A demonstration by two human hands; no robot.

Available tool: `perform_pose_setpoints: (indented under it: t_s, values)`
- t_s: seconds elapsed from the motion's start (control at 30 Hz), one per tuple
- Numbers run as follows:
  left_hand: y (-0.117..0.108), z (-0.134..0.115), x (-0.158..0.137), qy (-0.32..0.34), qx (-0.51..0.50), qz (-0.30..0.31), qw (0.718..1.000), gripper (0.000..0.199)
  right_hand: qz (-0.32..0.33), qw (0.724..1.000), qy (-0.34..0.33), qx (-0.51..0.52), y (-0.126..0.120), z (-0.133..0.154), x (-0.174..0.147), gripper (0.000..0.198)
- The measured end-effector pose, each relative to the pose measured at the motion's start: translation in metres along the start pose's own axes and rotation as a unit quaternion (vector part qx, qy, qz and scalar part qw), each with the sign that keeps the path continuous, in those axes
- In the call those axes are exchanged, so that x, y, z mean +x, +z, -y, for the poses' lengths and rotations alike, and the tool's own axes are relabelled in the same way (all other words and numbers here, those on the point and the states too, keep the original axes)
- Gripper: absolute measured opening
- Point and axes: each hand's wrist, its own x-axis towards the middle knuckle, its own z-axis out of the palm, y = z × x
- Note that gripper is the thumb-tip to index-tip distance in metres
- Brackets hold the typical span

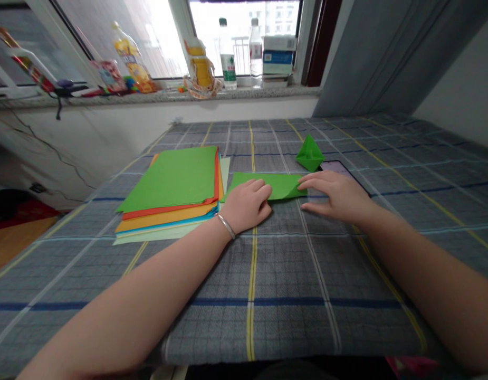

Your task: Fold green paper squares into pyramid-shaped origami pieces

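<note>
A strip of folded green paper lies flat on the cloth in front of me. My left hand rests on its left part with the fingers curled and pressed down on it; a silver bangle circles that wrist. At the strip's right end, my right hand touches the corner with its fingertips, while the thumb stays apart below. That corner lifts slightly. Just beyond the strip stands a folded green paper piece with a pointed top. Partly behind my right hand lies a phone.
To the left is a stack of coloured paper, green on top. A plaid cloth covers the surface. On the windowsill stand a yellow bottle, clear bottles and boxes. A grey curtain hangs at right.
</note>
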Motion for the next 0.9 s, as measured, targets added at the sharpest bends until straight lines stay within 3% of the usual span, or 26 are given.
perform_pose_setpoints:
  t_s: [0.17,0.27,0.47,0.73,0.9]
  values:
    - [0.001,-0.004,0.0,0.038,-0.016,-0.022,0.999,0.008,-0.057,0.995,0.048,-0.061,0.001,0.014,0.003,0.027]
    - [0.004,-0.007,0.002,0.038,-0.046,-0.033,0.998,0.011,-0.027,0.996,-0.011,-0.08,0.0,0.02,0.003,0.015]
    - [0.006,-0.011,0.003,0.054,-0.03,-0.052,0.997,0.013,-0.01,0.988,-0.063,-0.141,-0.005,0.039,0.005,0.021]
    - [-0.001,-0.013,0.001,0.101,-0.001,-0.067,0.993,0.018,0.007,0.986,-0.04,-0.165,0.008,0.055,0.006,0.023]
    - [0.002,-0.013,0.002,0.087,-0.024,-0.079,0.993,0.016,0.0,0.989,-0.013,-0.145,0.016,0.056,0.008,0.021]
